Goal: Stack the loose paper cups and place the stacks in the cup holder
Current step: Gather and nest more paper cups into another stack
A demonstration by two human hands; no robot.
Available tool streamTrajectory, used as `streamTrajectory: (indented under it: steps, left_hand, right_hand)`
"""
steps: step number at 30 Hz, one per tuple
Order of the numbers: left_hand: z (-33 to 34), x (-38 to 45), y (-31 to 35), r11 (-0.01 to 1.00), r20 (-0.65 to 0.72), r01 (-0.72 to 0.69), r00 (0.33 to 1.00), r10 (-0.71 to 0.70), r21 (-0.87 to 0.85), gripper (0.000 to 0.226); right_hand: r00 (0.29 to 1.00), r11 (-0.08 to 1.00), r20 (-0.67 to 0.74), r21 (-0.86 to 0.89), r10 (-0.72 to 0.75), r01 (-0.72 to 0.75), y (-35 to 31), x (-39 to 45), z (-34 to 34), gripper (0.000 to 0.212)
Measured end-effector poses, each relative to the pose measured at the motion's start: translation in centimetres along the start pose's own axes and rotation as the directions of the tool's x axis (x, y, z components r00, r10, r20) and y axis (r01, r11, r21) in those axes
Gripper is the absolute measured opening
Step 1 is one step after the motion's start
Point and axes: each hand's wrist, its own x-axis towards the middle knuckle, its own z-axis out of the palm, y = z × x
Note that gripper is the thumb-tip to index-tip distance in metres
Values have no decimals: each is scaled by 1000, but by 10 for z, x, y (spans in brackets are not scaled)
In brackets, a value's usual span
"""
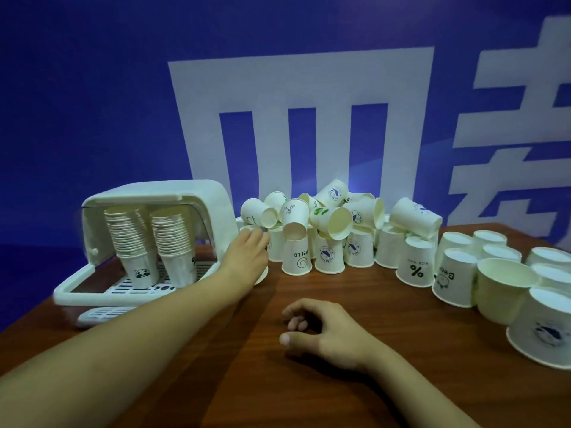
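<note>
L hand [248, 251] on cup [262, 274]; 2 stacks [154, 242] in holder [197, 196]

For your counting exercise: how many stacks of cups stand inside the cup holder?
2: the left stack and the right stack, side by side under the cup holder lid. Any behind are hidden.

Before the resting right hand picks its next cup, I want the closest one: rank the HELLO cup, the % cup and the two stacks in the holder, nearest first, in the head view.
1. HELLO cup: straight ahead of the right hand, upside down at the pile's front.
2. % cup: ahead and to its right, upside down.
3. Stacks in the holder: far left, beyond the left hand.
</note>
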Motion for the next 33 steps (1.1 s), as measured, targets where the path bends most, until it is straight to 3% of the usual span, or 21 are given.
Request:
streamTrajectory:
  steps: [4, 7, 8, 10, 11, 12, 13, 15, 19, 24, 28, 33]
  left_hand:
    - [-22, -26, -18, 992, 25, 31, 999, -28, -121, 44]
    - [-35, -55, -20, 896, -22, 108, 991, -130, -430, 54]
    - [-38, -64, -17, 767, -20, 153, 977, -212, -623, 55]
    - [-42, -81, -6, 272, 107, 206, 935, -338, -940, 61]
    - [-39, -87, 3, 11, 194, 210, 922, -335, -978, 69]
    - [-35, -92, 14, -180, 260, 212, 918, -301, -960, 78]
    - [-31, -94, 25, -301, 300, 218, 918, -258, -928, 86]
    - [-27, -98, 45, -416, 341, 243, 923, -180, -876, 90]
    - [-31, -98, 69, -493, 328, 200, 926, -189, -847, 75]
    - [-31, -97, 78, -338, 295, 203, 922, -250, -919, 74]
    - [-28, -98, 77, -369, 244, 132, 929, -277, -920, 89]
    - [-26, -99, 77, -383, 274, 145, 911, -308, -912, 63]
  right_hand:
    - [1000, 997, 7, 69, 23, -24, 1, 0, 0, 38]
    - [999, 984, -31, 178, 25, -19, 3, 2, -1, 34]
    - [996, 977, -87, 212, 31, -11, 3, 3, -1, 34]
    - [970, 961, -233, 278, 64, 3, 6, 7, -2, 40]
    - [954, 944, -286, 329, 88, 12, 7, 8, -2, 47]
    - [942, 923, -317, 385, 111, 21, 8, 9, -1, 55]
    - [934, 903, -334, 428, 126, 31, 8, 9, -1, 62]
    - [926, 901, -361, 429, 112, 59, 9, 7, -2, 73]
    - [898, 964, -438, 251, 33, 87, 9, 4, -3, 81]
    - [909, 980, -415, 169, -29, 109, 4, 1, -3, 76]
    - [939, 991, -343, 107, -37, 78, 7, 0, 1, 68]
    - [931, 985, -365, 168, 23, 41, 9, 5, -3, 60]
